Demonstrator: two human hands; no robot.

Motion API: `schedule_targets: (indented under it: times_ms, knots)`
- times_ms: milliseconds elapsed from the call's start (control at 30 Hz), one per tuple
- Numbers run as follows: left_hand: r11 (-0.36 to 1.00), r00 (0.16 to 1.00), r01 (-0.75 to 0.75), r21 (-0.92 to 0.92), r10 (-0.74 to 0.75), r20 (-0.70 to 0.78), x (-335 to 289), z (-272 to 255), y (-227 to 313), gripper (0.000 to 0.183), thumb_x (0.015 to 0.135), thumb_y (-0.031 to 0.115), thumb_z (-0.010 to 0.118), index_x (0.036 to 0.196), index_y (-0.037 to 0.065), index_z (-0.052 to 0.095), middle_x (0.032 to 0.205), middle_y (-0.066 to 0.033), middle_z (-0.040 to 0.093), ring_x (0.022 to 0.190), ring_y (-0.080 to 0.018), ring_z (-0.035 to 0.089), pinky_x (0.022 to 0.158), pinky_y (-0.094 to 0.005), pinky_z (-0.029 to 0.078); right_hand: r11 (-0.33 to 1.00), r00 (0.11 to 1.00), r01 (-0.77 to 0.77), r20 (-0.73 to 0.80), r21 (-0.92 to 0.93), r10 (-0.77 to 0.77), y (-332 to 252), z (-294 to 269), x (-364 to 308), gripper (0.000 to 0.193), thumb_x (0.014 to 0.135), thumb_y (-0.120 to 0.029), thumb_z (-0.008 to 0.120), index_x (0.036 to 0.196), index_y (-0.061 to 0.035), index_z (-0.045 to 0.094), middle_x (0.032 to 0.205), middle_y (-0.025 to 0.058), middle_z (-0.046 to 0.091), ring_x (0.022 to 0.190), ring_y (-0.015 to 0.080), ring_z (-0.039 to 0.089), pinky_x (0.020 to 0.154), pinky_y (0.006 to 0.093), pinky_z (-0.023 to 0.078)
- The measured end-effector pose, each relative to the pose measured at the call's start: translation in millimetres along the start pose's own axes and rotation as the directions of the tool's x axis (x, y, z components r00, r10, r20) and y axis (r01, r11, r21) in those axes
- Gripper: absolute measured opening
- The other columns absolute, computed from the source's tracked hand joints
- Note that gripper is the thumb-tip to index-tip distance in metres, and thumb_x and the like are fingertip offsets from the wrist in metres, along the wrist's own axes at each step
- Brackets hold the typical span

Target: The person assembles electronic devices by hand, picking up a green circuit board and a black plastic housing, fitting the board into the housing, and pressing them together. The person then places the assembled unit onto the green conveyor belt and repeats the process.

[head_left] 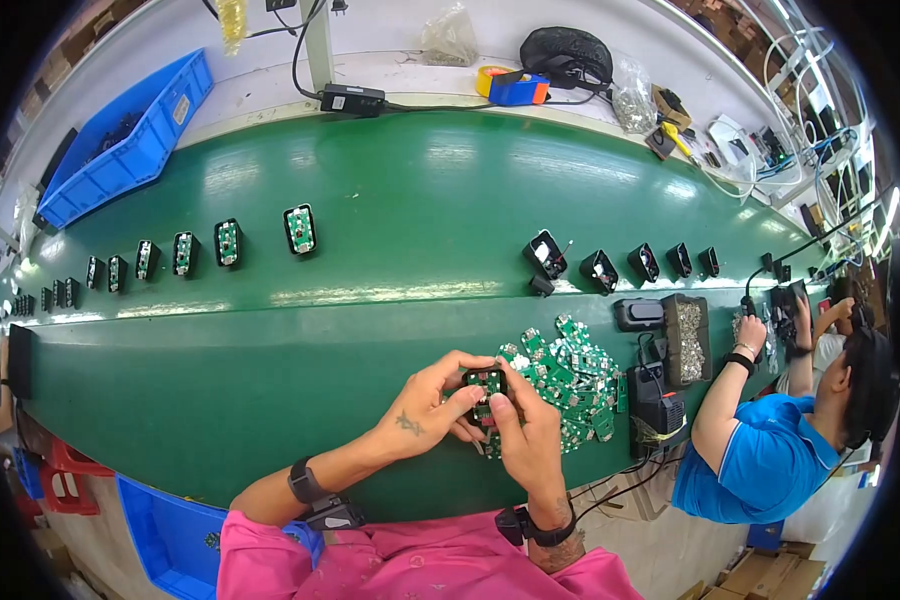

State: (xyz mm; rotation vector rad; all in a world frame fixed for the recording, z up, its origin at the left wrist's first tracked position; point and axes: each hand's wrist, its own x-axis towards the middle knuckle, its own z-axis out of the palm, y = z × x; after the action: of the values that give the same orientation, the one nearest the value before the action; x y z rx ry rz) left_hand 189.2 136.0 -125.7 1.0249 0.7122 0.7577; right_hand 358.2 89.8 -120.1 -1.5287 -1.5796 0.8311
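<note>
Grasped between the left hand (432, 405) and the right hand (527, 440), a black housing (484, 372) is held with its open face up, at the left edge of the loose boards on the bench. Both thumbs bear on the green circuit board (485, 384) inside it; whether that board is fully seated I cannot tell. Uneven thumb pressure could tilt it against the wall or crack a solder joint, and a wire caught beneath could be pinched, though the hands hide any such wire. Just right lies the heap of circuit boards (570, 385); an elbow or wrist brushing it could scatter pieces or scratch them against each other. Farther out on the green bench (210, 370), housings with boards (228, 243) stand at left and housings showing white parts (599, 271) at right, where a careless reach might knock one over.
</note>
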Motion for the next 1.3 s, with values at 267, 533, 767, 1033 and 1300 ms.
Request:
schedule_targets:
  times_ms: [267, 533, 767, 1033, 1300]
  knots:
    - [0.959, 0.984, -0.17, 0.227, 0.176, -0.006, -6, 3, -9, 0.035, 0.102, 0.005, 0.048, 0.137, 0.003, 0.049, 0.104, -0.0162, 0.066, 0.074, -0.0195, 0.073, 0.063, -0.0296, 0.062, 0.997, 0.996, 0.054, -0.067, -0.051, -0.058, -1, 9, -5, 0.04, 0.098, -0.012, 0.057, 0.134, 0.005, 0.055, 0.098, 0.0212, 0.068, 0.08, 0.0296, 0.069, 0.07, 0.0373, 0.053]
    - [0.864, 0.939, -0.312, 0.395, 0.343, -0.008, -5, 6, -6, 0.033, 0.101, 0.003, 0.049, 0.133, 0.004, 0.056, 0.102, -0.0163, 0.068, 0.074, -0.0179, 0.072, 0.062, -0.0281, 0.061, 0.998, 0.983, 0.061, -0.174, -0.013, -0.062, 4, 20, -2, 0.029, 0.098, -0.014, 0.058, 0.12, 0.004, 0.065, 0.081, 0.0139, 0.067, 0.07, 0.0211, 0.064, 0.065, 0.0333, 0.05]
    - [0.968, 0.975, -0.082, 0.239, 0.128, -0.183, 24, -46, 18, 0.035, 0.101, 0.016, 0.049, 0.135, 0.007, 0.052, 0.111, -0.0126, 0.058, 0.066, -0.0231, 0.071, 0.053, -0.0277, 0.059, 0.944, 0.991, 0.095, -0.058, -0.316, -0.119, 6, -17, 26, 0.025, 0.091, -0.017, 0.068, 0.109, 0.0016, 0.068, 0.078, 0.0163, 0.066, 0.068, 0.0281, 0.064, 0.062, 0.0388, 0.05]
    - [0.802, 0.813, -0.25, 0.543, 0.479, -0.332, 118, -143, 27, 0.027, 0.099, 0.009, 0.048, 0.123, 0.004, 0.058, 0.105, -0.0148, 0.065, 0.051, -0.0217, 0.067, 0.043, -0.027, 0.053, 0.511, 0.978, 0.053, -0.059, -0.858, -0.2, 39, -32, 136, 0.022, 0.086, -0.024, 0.07, 0.088, -0.0025, 0.065, 0.089, 0.0151, 0.067, 0.082, 0.0338, 0.069, 0.068, 0.0439, 0.056]
    - [0.745, 0.747, -0.056, 0.664, 0.473, -0.468, 114, -135, 22, 0.04, 0.099, 0.011, 0.048, 0.138, 0.006, 0.052, 0.096, -0.0182, 0.07, 0.048, -0.0206, 0.065, 0.048, -0.0342, 0.054, 0.364, 0.946, 0.167, 0.044, -0.916, -0.323, 50, -48, 137, 0.003, 0.079, -0.006, 0.063, 0.079, -0.005, 0.066, 0.08, 0.0126, 0.068, 0.073, 0.0272, 0.072, 0.061, 0.0386, 0.058]
